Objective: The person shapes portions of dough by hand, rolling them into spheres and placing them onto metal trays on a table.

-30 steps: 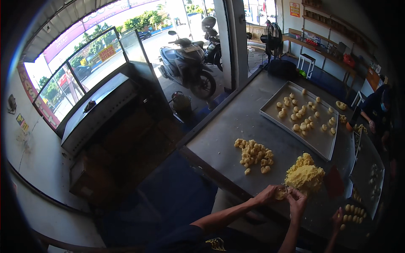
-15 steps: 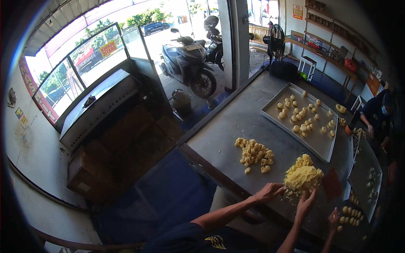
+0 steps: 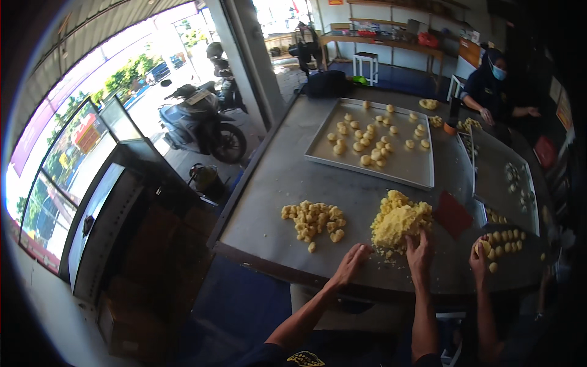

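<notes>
A heap of crumbly yellow dough (image 3: 400,221) lies on the metal table (image 3: 269,183) in front of me. At its near right side, my right hand (image 3: 420,251) touches the crumbs with thumb and fingers apart. My left hand (image 3: 353,260) is near the table's front edge, left of the heap, with its fingers stretched out and nothing seen in them. Farther left sits a loose group of small dough lumps (image 3: 313,220). A red flat scraper-like sheet (image 3: 454,214) lies just right of the heap.
A large tray (image 3: 324,160) of round dough balls stands beyond the heap. At right, another person's hand (image 3: 480,252) holds a dough piece beside rows of shaped pieces (image 3: 506,242). A second tray (image 3: 489,183) is there too. A masked co-worker (image 3: 489,92) stands at the far right.
The view has turned to the right. My left hand has come away from the heap toward the table edge; my right hand is now at the heap's right side.
</notes>
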Action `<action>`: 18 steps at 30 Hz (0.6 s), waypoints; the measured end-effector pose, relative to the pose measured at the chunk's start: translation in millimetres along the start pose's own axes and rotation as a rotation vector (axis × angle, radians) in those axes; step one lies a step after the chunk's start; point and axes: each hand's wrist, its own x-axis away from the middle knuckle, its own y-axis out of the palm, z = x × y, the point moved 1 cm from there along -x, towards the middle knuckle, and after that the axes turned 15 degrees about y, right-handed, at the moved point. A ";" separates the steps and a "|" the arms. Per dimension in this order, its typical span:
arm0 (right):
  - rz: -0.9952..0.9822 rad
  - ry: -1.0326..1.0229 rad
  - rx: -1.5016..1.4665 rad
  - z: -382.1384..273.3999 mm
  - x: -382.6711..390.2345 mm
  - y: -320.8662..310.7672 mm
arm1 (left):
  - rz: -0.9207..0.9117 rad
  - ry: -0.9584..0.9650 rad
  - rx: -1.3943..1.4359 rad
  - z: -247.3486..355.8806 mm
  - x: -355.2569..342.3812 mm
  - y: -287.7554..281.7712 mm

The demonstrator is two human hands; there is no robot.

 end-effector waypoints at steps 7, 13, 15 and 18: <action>0.032 -0.080 -0.031 29.0 5.8 4.0 | 0.006 -0.037 -0.123 12.7 -6.3 8.0; 0.027 -0.078 0.062 5.0 32.2 -10.5 | -0.355 0.613 -1.146 28.0 -8.0 0.3; 0.026 -0.086 0.116 6.1 44.5 -18.8 | -0.303 0.423 -1.005 34.4 -9.4 -8.2; -0.031 -0.093 0.103 10.1 53.6 -15.7 | -0.234 0.306 -0.983 34.6 -4.9 -26.1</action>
